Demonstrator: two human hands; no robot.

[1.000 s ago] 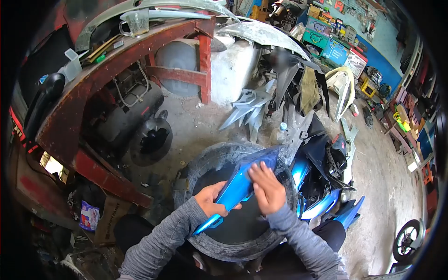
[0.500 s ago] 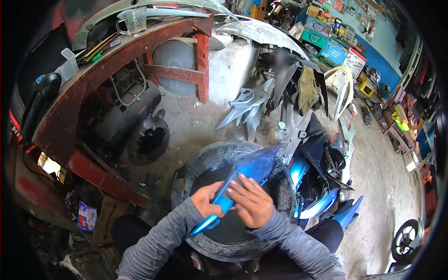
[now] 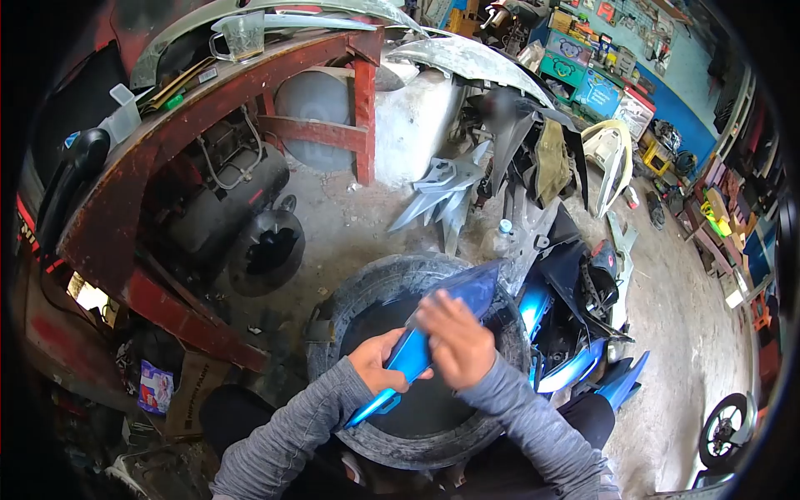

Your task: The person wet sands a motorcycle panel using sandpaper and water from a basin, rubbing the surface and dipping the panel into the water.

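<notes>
Fingers of the left hand (image 3: 377,363) gripped the blue panel (image 3: 410,354) above the basin (image 3: 417,454), while the right hand (image 3: 457,343), fingers straight, lay over its face, where light, even pressure seemed best

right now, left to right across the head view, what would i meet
Packet, jug, left hand, right hand, cream panel, wheel. Blue panel left out: it overlaps both hands.

A red wooden bench (image 3: 117,200) at upper left carries a glass mug (image 3: 243,39); the concrete floor (image 3: 667,317) holds a round tub (image 3: 400,452), lower centre.
</notes>
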